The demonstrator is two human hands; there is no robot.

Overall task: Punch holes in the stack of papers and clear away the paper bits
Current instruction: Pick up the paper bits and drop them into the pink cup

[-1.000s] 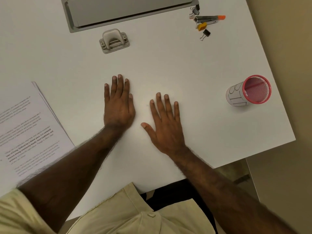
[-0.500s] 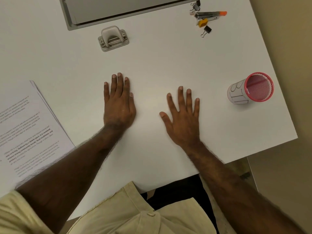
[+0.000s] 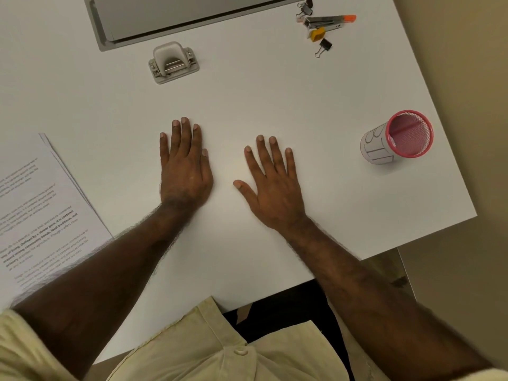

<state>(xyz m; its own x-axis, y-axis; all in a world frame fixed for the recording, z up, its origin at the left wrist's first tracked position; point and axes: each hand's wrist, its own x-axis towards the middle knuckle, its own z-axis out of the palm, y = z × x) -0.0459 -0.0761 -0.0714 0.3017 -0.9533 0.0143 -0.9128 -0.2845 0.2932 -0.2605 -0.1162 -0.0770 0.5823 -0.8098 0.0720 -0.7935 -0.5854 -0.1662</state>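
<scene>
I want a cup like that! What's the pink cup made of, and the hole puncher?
The pink cup looks like metal mesh, painted pink: tiny holes show through its wall. A white paper label wraps it. The hole punch looks like matte beige plastic with a shiny metal bar, though that's a guess.

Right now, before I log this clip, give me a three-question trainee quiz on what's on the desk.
1. True or false: the left hand and the right hand both lie flat and empty on the table.
2. Which item lies nearest the stapler? A) hole punch B) black binder clip C) pink mesh cup
3. Fill in: the stack of papers lies to the ____ of the left hand.

Key: 1 true; 2 B; 3 left.
</scene>
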